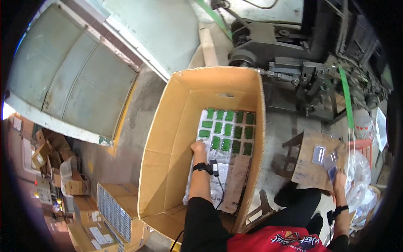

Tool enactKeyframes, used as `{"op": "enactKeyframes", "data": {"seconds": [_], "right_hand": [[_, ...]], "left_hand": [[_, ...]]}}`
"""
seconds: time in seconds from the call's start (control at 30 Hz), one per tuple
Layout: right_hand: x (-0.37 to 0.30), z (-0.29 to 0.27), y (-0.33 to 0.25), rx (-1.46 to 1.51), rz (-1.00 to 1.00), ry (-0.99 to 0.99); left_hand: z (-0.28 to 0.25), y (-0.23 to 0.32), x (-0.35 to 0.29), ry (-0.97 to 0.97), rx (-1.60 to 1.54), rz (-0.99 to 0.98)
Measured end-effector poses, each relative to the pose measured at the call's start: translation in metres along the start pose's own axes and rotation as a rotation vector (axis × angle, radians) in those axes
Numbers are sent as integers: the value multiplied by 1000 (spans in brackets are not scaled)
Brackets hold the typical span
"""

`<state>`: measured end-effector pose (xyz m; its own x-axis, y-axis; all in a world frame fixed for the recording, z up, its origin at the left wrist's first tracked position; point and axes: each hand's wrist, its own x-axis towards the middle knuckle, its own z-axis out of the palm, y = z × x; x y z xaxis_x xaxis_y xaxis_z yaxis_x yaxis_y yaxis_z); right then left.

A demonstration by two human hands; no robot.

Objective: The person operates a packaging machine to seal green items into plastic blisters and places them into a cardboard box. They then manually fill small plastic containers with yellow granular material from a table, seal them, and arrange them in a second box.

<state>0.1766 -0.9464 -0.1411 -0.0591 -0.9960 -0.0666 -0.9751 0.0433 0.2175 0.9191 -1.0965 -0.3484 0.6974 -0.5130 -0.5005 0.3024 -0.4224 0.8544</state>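
Landmark: big open cardboard box on the concrete floor. Nearest, below it, the person's dark sleeve and red shirt; a thin black cable ran along the left forearm over the box's near wall. Right of the box, a wooden stool carried a brown cardboard sheet; the right hand sat at its edge, fingers pinching small clear packets, crumpled clear plastic bags just beyond. Inside the box, the left hand lay on the printed liner, fingers curled together, touching the rows of green packets filling the far half. Left of the box, stacked cartons. Beyond it, a dark machine with green strapping and a pale wall.
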Motion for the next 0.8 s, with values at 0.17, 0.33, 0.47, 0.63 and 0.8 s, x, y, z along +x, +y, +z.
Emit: {"op": "enactKeyframes", "data": {"seconds": [0.17,0.33,0.47,0.63,0.8], "right_hand": [[10,21,10,-89,-138,-134],[17,-44,6,323,-129,-122],[4,-37,31,313,-20,-156],[-17,-32,39,361,215,-60],[-12,-51,23,391,209,-92]], "left_hand": [[-22,90,-68,-198,-191,-69],[-10,237,-193,-392,-110,233],[43,321,-316,-646,-176,426],[149,362,-490,-1169,-118,522],[204,358,-614,-1508,-122,456]]}}
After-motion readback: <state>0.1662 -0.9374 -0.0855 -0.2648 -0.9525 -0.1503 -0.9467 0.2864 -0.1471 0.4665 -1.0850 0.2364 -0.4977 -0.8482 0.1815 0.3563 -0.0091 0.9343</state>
